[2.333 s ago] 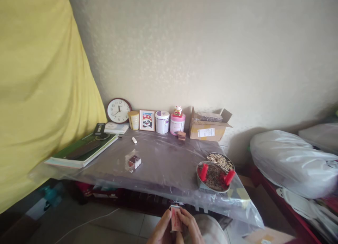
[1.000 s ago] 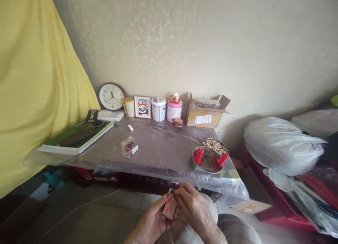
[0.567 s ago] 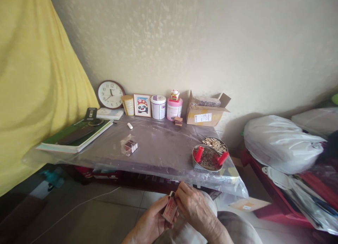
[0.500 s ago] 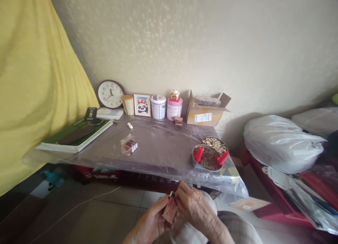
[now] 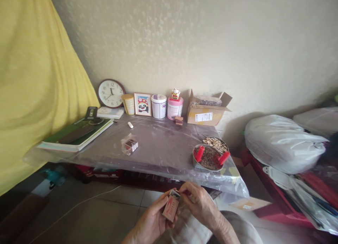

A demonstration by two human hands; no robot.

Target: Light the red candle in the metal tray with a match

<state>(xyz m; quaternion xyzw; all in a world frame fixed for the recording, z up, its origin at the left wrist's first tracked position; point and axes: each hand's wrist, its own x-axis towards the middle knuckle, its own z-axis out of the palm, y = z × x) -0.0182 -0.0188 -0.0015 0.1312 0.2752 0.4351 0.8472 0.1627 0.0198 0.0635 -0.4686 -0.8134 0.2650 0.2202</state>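
- Since half a second ago, my right hand has slid the drawer slightly out of the matchbox.
- Left hand grips the matchbox, below the bench edge.

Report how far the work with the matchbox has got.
Done: the round tin on the table already holds a heap of loose sticks. In hand: the left hand grips a red matchbox while the right hand works at its top end. Left: the wrapped pack of boxes lies untouched.
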